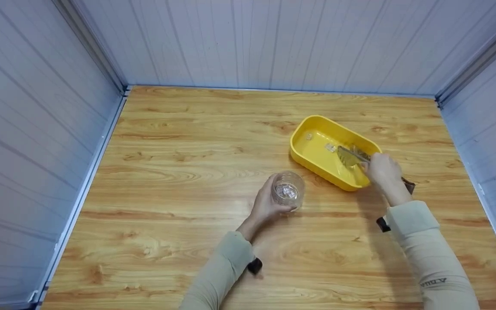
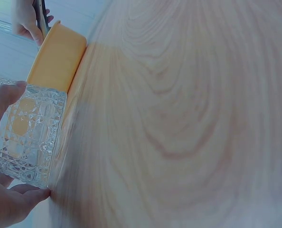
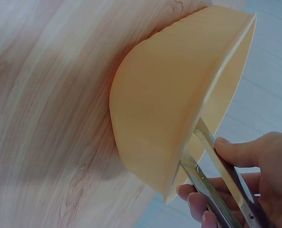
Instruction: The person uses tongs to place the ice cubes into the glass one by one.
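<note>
My left hand (image 1: 266, 203) grips a clear cut-pattern glass (image 2: 34, 133) that stands on the table, thumb on one side and fingers on the other. Several clear pieces that look like ice cubes (image 1: 288, 190) lie inside it. To the right is a yellow rectangular tub (image 1: 322, 168), with a few more clear cubes (image 1: 330, 147) on its floor. My right hand (image 1: 384, 173) holds metal tongs (image 3: 226, 178) at the tub's near right end, thumb on one arm and fingers on the other. The tongs' tips reach down inside the tub; whether they hold a cube cannot be made out.
The wood-grain table (image 1: 179, 172) runs back to a pale panelled wall (image 1: 256, 47). Similar walls rise along the left and right sides. The tub sits a short way beyond and right of the glass.
</note>
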Demonstrator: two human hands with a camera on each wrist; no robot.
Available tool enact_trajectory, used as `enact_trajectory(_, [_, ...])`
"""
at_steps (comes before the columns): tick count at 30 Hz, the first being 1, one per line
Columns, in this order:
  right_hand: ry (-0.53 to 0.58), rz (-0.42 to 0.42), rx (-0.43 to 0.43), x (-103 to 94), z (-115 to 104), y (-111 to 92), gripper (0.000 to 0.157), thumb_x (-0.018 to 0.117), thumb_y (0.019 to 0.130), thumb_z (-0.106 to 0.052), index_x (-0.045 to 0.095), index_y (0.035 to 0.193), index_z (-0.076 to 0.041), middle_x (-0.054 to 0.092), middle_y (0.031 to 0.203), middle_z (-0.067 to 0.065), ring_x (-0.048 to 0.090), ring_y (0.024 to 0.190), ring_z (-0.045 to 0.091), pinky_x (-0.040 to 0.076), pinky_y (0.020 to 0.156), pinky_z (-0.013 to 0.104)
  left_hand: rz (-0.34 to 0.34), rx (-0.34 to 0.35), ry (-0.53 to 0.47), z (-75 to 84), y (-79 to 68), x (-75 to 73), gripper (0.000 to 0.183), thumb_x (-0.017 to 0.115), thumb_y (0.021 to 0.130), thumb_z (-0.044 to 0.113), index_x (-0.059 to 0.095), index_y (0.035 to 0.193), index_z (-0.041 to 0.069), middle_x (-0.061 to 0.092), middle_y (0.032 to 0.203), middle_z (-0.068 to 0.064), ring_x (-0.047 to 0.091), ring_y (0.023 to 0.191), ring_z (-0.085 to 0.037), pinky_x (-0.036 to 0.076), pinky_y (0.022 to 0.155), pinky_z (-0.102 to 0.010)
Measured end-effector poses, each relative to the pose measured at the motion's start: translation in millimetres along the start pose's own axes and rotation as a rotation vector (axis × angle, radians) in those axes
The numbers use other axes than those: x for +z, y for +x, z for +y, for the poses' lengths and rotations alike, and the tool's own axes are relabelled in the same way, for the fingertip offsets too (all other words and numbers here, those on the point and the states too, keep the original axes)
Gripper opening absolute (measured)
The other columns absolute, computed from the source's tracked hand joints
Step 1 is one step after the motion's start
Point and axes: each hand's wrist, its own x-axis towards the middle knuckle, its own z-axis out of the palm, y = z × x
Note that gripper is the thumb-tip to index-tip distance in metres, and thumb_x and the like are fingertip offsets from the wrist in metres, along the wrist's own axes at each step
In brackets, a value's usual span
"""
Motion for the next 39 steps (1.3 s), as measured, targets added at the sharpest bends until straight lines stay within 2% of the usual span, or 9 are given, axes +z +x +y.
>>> enact_trajectory(6, [-0.019, 0.056, -0.059, 1.8, -1.7, 2.0, 0.032, 0.055, 0.085, -0.018, 0.058, 0.081, 0.013, 0.055, 0.072, 0.03, 0.054, 0.059, 0.041, 0.043, 0.044, 0.048, -0.004, 0.004, -0.027, 0.0, -0.1, -0.6, 0.092, 0.084, 0.053, 0.016, 0.036, 0.131, 0.008, 0.047, 0.125, -0.005, 0.041, 0.116, -0.017, 0.031, 0.099, -0.03])
enact_trajectory(9, [-0.026, 0.055, -0.057, 1.9, -2.9, 2.7, 0.031, 0.056, 0.085, -0.018, 0.059, 0.084, 0.013, 0.055, 0.074, 0.03, 0.054, 0.062, 0.042, 0.043, 0.046, 0.049, -0.001, 0.003, -0.027, 0.3, -0.2, -0.9, 0.092, 0.083, 0.052, 0.014, 0.036, 0.131, 0.008, 0.047, 0.125, -0.006, 0.041, 0.116, -0.017, 0.03, 0.1, -0.03])
enact_trajectory(18, [-0.039, 0.052, -0.06, 3.0, -3.4, 4.4, 0.028, 0.057, 0.085, -0.015, 0.06, 0.085, 0.013, 0.057, 0.076, 0.03, 0.054, 0.062, 0.043, 0.043, 0.045, 0.049, -0.003, -0.007, -0.029, -0.1, 1.1, -0.1, 0.092, 0.083, 0.052, 0.013, 0.037, 0.131, 0.009, 0.048, 0.125, -0.004, 0.041, 0.116, -0.015, 0.029, 0.1, -0.028])
enact_trajectory(24, [-0.058, 0.077, -0.097, 5.6, -2.8, 5.9, 0.027, 0.058, 0.084, -0.013, 0.06, 0.083, 0.014, 0.057, 0.075, 0.03, 0.054, 0.061, 0.042, 0.043, 0.046, 0.049, -0.005, 0.015, -0.051, -1.5, 1.5, 0.2, 0.093, 0.084, 0.052, 0.012, 0.036, 0.131, 0.007, 0.047, 0.125, -0.009, 0.041, 0.117, -0.021, 0.029, 0.1, -0.032])
enact_trajectory(28, [-0.062, 0.1, -0.123, 7.3, -2.0, 6.3, 0.025, 0.058, 0.083, -0.011, 0.06, 0.081, 0.014, 0.057, 0.074, 0.03, 0.054, 0.06, 0.042, 0.043, 0.046, 0.049, -0.007, 0.013, -0.039, -0.9, 1.6, 0.0, 0.092, 0.083, 0.051, 0.011, 0.037, 0.131, 0.008, 0.047, 0.125, -0.007, 0.041, 0.117, -0.018, 0.029, 0.1, -0.029])
enact_trajectory(34, [-0.047, 0.111, -0.118, 10.1, -1.4, 5.4, 0.022, 0.057, 0.083, -0.009, 0.061, 0.08, 0.013, 0.058, 0.073, 0.029, 0.054, 0.059, 0.042, 0.042, 0.044, 0.049, -0.005, 0.026, 0.005, -0.1, 1.3, -1.1, 0.092, 0.084, 0.051, 0.016, 0.037, 0.13, 0.008, 0.048, 0.124, -0.006, 0.042, 0.116, -0.018, 0.03, 0.099, -0.03])
enact_trajectory(39, [-0.039, 0.131, -0.14, 12.2, -0.6, 4.6, 0.02, 0.057, 0.083, -0.007, 0.061, 0.079, 0.012, 0.058, 0.07, 0.027, 0.054, 0.056, 0.039, 0.041, 0.041, 0.046, -0.007, 0.033, -0.011, -0.2, 1.2, -0.6, 0.091, 0.084, 0.052, 0.019, 0.038, 0.13, 0.01, 0.048, 0.124, -0.006, 0.043, 0.115, -0.018, 0.031, 0.099, -0.031])
